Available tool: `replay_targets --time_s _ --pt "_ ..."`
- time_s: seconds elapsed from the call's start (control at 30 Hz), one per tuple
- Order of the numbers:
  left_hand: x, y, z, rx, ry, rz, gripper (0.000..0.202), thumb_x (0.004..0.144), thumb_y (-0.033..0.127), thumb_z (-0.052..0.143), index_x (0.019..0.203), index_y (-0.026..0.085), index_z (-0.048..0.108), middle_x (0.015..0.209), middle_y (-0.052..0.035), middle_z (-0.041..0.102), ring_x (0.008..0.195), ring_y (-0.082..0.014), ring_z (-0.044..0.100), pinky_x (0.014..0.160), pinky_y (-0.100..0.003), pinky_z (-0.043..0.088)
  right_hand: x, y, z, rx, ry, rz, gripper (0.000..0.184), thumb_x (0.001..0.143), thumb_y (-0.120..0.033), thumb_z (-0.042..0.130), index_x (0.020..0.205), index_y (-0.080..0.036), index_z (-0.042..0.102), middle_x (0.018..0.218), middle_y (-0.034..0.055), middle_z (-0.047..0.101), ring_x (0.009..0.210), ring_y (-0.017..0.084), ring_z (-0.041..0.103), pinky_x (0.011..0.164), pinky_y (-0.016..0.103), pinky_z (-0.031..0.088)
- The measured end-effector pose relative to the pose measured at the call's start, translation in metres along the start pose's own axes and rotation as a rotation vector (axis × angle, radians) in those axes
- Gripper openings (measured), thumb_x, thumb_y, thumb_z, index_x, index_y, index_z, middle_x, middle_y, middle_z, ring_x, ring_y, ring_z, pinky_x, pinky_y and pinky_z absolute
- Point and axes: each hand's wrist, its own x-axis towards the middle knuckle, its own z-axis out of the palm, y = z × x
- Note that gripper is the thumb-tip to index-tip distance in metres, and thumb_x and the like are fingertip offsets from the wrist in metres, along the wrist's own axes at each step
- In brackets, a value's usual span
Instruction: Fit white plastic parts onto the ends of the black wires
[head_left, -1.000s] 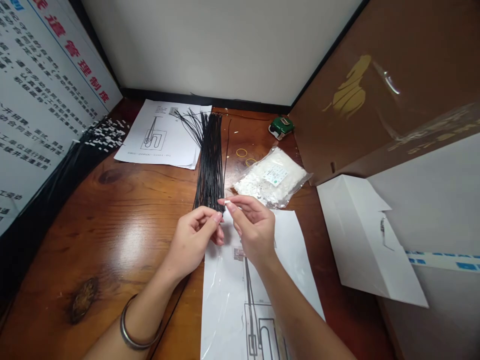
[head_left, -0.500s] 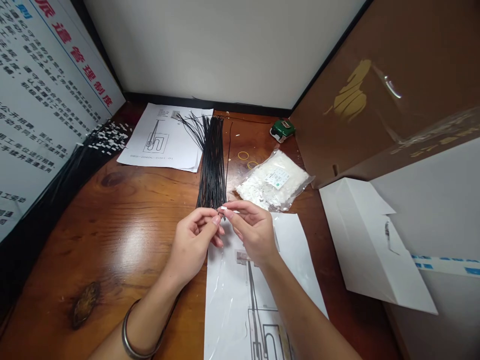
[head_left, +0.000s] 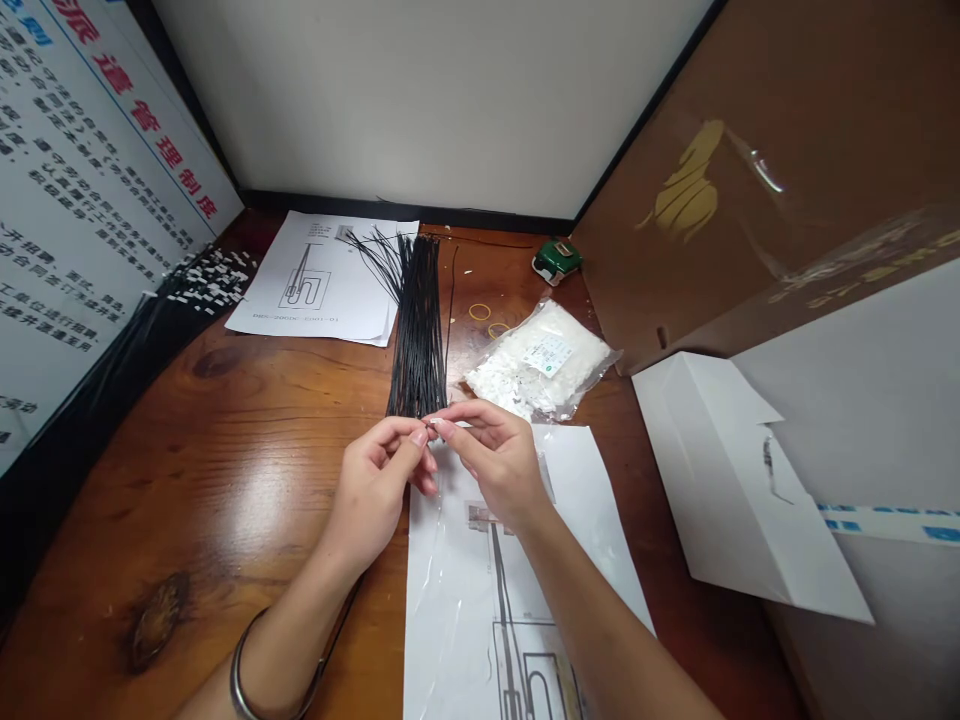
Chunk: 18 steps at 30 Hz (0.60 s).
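Note:
In the middle of the head view my left hand [head_left: 375,490] is closed in a pinch on a thin black wire, whose length [head_left: 346,618] shows beside my left forearm. My right hand [head_left: 499,465], its thumb and forefinger pressed together, grips a tiny white connector [head_left: 434,421], mostly covered by the fingertips. The fingertips of both hands meet, and whether the wire sits inside the connector cannot be seen. Just beyond them lies a bundle of black wires [head_left: 417,330]. Under the hands is a printed wiring drawing [head_left: 450,600] in a clear sleeve.
A clear bag of white connectors [head_left: 547,355] lies right of the bundle, near yellow rubber bands [head_left: 480,312] and a green tape measure [head_left: 557,261]. More drawings [head_left: 300,290] lie at the back left. Wires with white ends [head_left: 210,275] lie far left. A cardboard box [head_left: 750,180] bounds the right.
My fingertips have come closer together, and the white connector is now more hidden between them. Both hands have shifted slightly left in the view, as has the whole scene.

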Motion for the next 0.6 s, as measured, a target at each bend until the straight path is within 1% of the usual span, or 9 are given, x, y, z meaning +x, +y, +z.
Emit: replay_targets --time_s 0.17,0.3,0.4,0.6 --pt "-0.0002 -0.0003 0.0001 0.025 0.015 -0.009 0.020 0.078 0.035 0.066 0.080 0.014 0.064 0.059 0.0027 0.059 0.047 -0.0096 0.055 0.050 -0.023 0.044 0.0008 0.0012 0.0000 0.010 0.015 -0.005 0.011 0.071 -0.028 0.076 0.074 -0.020 0.070 0.078 0.0037 0.075 0.047 0.009 0.055 0.040 0.022 0.042" --pt "0.0006 -0.0022 -0.0002 0.007 0.014 -0.007 0.021 0.078 0.035 0.067 0.083 0.014 0.064 0.057 0.0030 0.059 0.046 -0.0094 0.054 0.048 -0.022 0.043 0.0008 0.0037 -0.0014 -0.012 0.007 -0.004 0.009 0.070 -0.027 0.076 0.076 -0.021 0.073 0.083 0.0052 0.075 0.057 0.013 0.062 0.045 0.025 0.047" --pt "0.0010 -0.0026 -0.0002 -0.011 0.010 -0.003 0.021 0.077 0.035 0.067 0.082 0.015 0.064 0.056 0.0032 0.059 0.046 -0.0095 0.053 0.048 -0.022 0.043 0.0002 0.0037 -0.0019 -0.022 -0.007 -0.002 0.008 0.070 -0.026 0.076 0.078 -0.022 0.075 0.079 0.0040 0.075 0.064 0.016 0.065 0.050 0.027 0.051" --pt "0.0014 -0.0029 -0.0001 -0.037 0.016 -0.010 0.019 0.078 0.033 0.067 0.080 0.015 0.064 0.057 0.0027 0.059 0.048 -0.0099 0.054 0.050 -0.022 0.045 -0.0008 0.0009 -0.0016 -0.026 -0.013 0.032 0.009 0.069 -0.026 0.077 0.078 -0.022 0.076 0.077 0.0030 0.074 0.055 0.013 0.063 0.051 0.028 0.052"
